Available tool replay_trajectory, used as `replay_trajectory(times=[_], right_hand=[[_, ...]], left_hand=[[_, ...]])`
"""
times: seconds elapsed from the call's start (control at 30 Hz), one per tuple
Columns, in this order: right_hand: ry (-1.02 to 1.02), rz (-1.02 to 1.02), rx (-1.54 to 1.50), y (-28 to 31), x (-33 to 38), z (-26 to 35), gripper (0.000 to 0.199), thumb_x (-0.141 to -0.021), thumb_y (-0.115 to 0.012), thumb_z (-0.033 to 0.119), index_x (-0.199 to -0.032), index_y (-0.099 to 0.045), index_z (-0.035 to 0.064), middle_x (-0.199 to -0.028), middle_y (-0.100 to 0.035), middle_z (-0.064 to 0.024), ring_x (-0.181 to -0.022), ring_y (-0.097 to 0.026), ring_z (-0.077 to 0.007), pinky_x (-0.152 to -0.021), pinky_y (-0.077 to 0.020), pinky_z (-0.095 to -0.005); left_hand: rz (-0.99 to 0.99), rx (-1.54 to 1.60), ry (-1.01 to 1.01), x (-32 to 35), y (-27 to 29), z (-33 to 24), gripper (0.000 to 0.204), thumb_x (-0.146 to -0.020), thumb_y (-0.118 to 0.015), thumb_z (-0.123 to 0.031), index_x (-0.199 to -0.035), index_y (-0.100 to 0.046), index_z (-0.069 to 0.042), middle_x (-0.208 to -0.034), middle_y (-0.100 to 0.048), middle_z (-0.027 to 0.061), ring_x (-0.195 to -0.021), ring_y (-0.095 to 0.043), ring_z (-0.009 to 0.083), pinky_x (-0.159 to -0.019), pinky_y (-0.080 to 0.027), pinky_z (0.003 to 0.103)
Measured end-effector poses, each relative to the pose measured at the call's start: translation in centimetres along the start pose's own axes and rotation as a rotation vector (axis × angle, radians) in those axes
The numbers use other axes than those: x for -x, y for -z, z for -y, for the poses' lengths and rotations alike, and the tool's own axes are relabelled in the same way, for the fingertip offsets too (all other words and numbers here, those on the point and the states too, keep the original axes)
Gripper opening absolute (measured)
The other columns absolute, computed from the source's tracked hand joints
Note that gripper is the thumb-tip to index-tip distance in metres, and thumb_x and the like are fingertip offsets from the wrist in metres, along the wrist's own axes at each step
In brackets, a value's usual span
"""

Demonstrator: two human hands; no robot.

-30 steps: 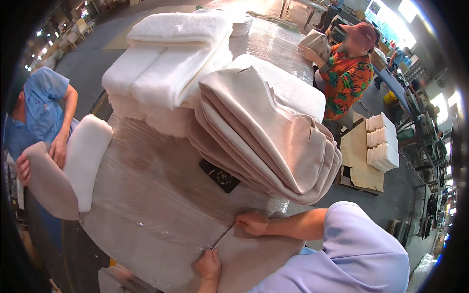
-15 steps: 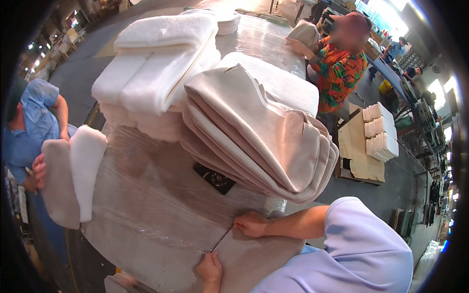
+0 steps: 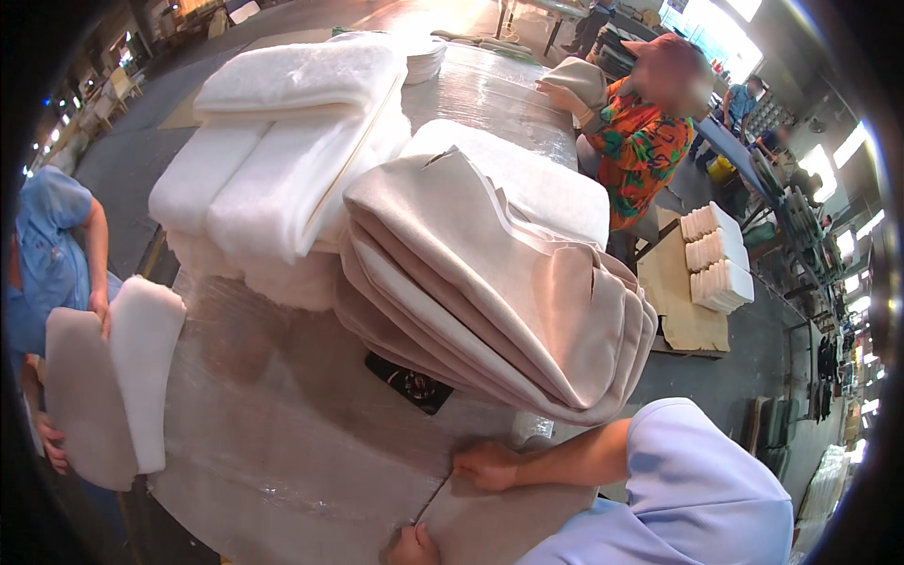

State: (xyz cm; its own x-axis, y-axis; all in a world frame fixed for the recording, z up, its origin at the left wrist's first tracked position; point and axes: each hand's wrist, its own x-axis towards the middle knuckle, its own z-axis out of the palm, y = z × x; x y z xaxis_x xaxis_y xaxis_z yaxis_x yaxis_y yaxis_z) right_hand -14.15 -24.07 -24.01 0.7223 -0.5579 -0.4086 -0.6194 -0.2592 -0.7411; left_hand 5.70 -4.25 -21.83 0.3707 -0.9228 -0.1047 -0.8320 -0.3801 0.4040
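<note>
One beige panel and one white pad are in a co-worker's hands at eight o'clock; white padding is piled at ten. Toward six, the left hand and right hand each pinch the edge of a beige fabric piece, which lies at five; folded beige covers fill the centre.

- My cloth pc. looks matt, quite smooth
- Beige stack: also cloth, matt, soft-looking
- White padding: v. fluffy, matt
- Tbl. film: clear plastic, glossy, w/ wrinkles
</note>
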Motion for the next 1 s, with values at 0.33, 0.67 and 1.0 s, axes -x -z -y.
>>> replay_trajectory(times=[0.33, 0.67, 1.0], right_hand=[[0.013, -0.011, -0.038, -0.4, -0.3, -0.3, 0.018, -0.099, -0.058, 0.023, -0.099, -0.069, 0.008, -0.096, -0.072, -0.0204, -0.095, -0.069, -0.044, -0.083, -0.0522, -0.0551], [0.053, -0.013, -0.064, -0.5, 0.1, -0.4, 0.018, -0.101, -0.057, 0.024, -0.104, -0.068, 0.0092, -0.095, -0.071, -0.0215, -0.095, -0.068, -0.0454, -0.083, -0.0525, -0.0549], [0.042, 0.03, -0.008, 0.8, 0.0, 0.3, 0.022, -0.101, -0.056, 0.024, -0.103, -0.069, 0.0055, -0.098, -0.072, -0.023, -0.097, -0.068, -0.0454, -0.085, -0.0515, -0.0555]], left_hand=[[-0.084, 0.009, -0.062, -0.7, 0.7, -0.1, 0.021, -0.096, -0.068, -0.031, -0.088, -0.071, -0.012, -0.07, -0.068, 0.0123, -0.058, -0.065, 0.0362, -0.053, -0.051, 0.048], [0.035, -0.012, 0.015, 0.1, 0.4, 0.6, 0.024, -0.096, -0.064, -0.034, -0.088, -0.07, -0.013, -0.074, -0.07, 0.014, -0.063, -0.067, 0.0399, -0.059, -0.053, 0.053], [0.115, 0.016, 0.101, 0.0, 0.2, 0.3, 0.031, -0.1, -0.057, -0.042, -0.097, -0.072, -0.015, -0.083, -0.074, 0.0166, -0.07, -0.069, 0.0428, -0.064, -0.053, 0.056]])
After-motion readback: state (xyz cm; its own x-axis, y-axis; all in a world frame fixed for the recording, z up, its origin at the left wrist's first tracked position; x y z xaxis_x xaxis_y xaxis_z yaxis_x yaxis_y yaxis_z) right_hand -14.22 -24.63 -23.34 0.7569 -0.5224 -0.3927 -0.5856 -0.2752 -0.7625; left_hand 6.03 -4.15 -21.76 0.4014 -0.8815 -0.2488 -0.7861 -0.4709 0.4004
